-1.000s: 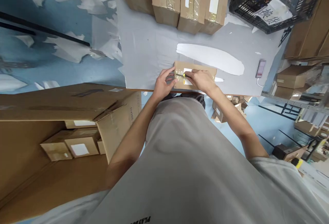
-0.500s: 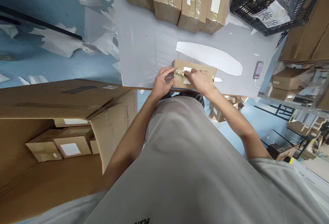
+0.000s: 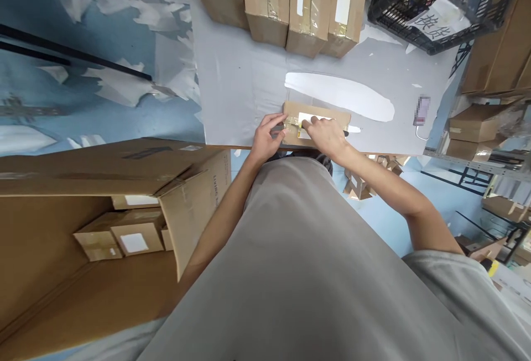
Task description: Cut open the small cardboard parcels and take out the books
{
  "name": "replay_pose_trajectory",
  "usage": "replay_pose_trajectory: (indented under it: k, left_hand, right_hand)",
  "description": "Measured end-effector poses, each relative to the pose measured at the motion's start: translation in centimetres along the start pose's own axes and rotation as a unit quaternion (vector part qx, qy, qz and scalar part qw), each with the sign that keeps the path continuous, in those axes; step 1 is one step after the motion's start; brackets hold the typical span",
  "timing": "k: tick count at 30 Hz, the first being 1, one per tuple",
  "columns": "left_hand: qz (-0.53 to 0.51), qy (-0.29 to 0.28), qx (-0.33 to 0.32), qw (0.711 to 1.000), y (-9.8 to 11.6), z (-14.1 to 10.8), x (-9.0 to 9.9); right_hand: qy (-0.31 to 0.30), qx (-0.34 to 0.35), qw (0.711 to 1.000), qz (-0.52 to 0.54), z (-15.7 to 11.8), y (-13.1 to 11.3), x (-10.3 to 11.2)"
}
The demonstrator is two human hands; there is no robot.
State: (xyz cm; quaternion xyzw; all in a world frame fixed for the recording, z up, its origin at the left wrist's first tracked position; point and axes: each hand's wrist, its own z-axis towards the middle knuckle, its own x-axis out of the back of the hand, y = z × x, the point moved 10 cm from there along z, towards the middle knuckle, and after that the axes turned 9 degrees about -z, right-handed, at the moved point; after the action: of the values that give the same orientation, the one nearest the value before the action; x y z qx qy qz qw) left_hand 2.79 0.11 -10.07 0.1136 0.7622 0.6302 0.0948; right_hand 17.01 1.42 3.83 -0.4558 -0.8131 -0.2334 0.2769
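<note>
A small brown cardboard box (image 3: 292,108) with clear tape and a white label lies near the front edge of the grey table. At its left end, my left hand (image 3: 266,137) grips the box between fingers and thumb. My right hand (image 3: 327,137) is closed over the box's label. In its fist is what looks like a box cutter (image 3: 346,134), whose dark end sticks out on the right. A bit of yellow shows by the fingertips on the taped top; the blade cannot be made out.
Several taped cartons (image 3: 267,24) stand along the table's far side, beside a black plastic crate (image 3: 418,18). A long white strip (image 3: 340,95) lies behind the small box. To my lower left, a large open carton (image 3: 124,289) holds smaller boxes. Paper scraps litter the blue floor (image 3: 174,115).
The view has shifted slightly, so everything sits a little further right. More of the white label shows above my right hand. Both hands keep their hold at the box.
</note>
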Motion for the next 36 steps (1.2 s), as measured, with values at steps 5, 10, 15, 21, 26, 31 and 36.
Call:
replay_pose_trajectory:
  k: [5,10,15,21,26,31,36]
  left_hand:
    - [0.006,-0.002,-0.002,1.000,0.2,0.0,-0.2]
    - [0.016,-0.018,0.000,1.000,0.1,0.3,-0.5]
    - [0.022,-0.040,0.001,0.999,0.4,0.7,-1.1]
    - [0.029,-0.052,0.021,0.998,0.9,1.3,-1.8]
    - [0.074,-0.045,0.023,0.996,2.5,2.7,-2.2]
    - [0.181,0.019,0.036,0.983,4.4,4.3,0.7]
    - [0.255,0.118,0.059,0.958,4.5,5.0,4.7]
  right_hand:
    - [-0.042,-0.072,0.996,0.010,-2.6,4.6,-3.5]
    - [-0.055,-0.101,0.993,0.009,-5.4,7.5,-5.8]
    - [-0.081,-0.115,0.990,-0.006,-7.3,9.3,-8.2]
    - [-0.076,-0.114,0.991,0.002,-7.6,10.8,-10.5]
    - [-0.056,-0.127,0.990,0.039,-7.3,11.8,-11.4]
    - [-0.010,-0.102,0.991,0.086,-5.7,9.6,-10.2]
    - [0.011,-0.045,0.992,0.114,-2.8,4.9,-7.5]
